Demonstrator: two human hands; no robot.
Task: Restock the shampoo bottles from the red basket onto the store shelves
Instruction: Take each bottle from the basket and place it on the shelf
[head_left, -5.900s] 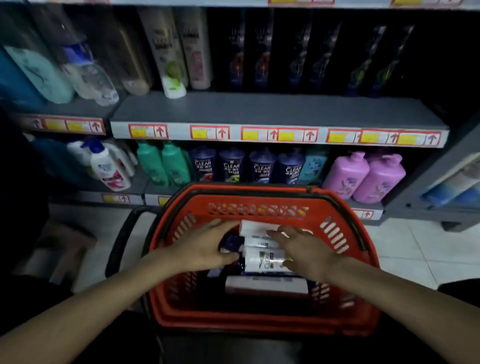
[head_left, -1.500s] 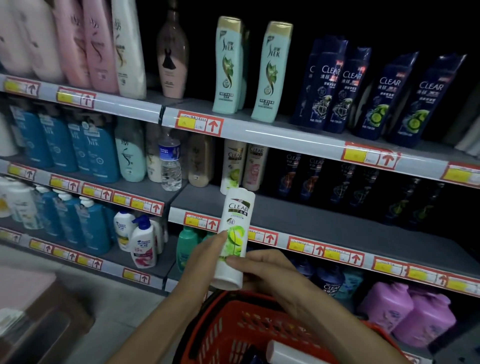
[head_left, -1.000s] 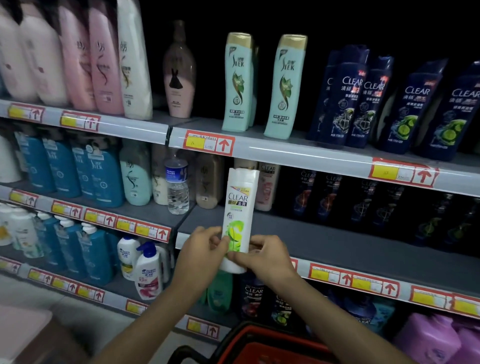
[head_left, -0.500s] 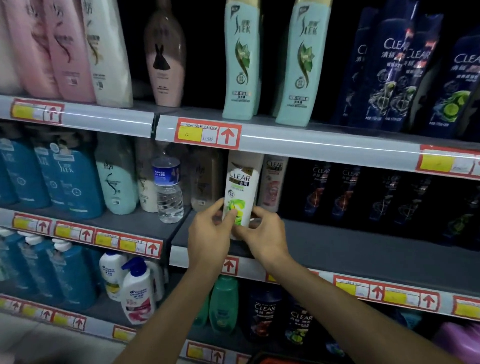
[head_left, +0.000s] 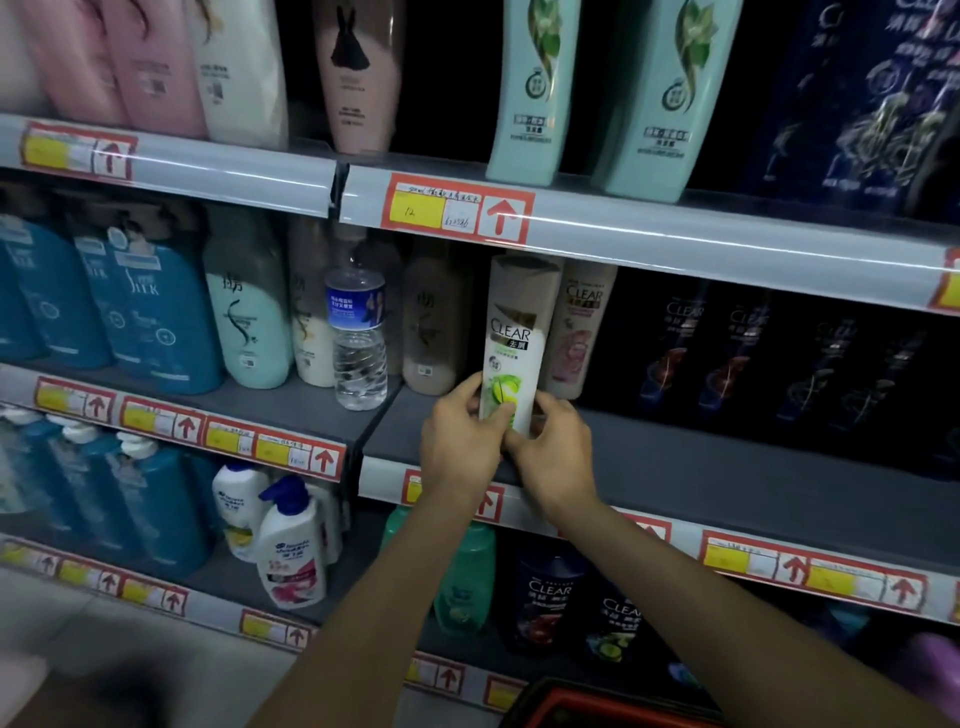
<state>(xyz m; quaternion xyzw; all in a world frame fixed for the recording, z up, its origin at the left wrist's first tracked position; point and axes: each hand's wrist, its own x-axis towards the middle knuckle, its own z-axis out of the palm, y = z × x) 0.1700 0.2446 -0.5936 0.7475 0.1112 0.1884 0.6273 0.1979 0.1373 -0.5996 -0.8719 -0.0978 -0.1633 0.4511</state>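
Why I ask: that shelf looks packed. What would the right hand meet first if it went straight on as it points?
The right hand grips the white bottle and points into the shelf. Straight on, it would probably meet the pink-label bottle just behind first, though depth is unclear.
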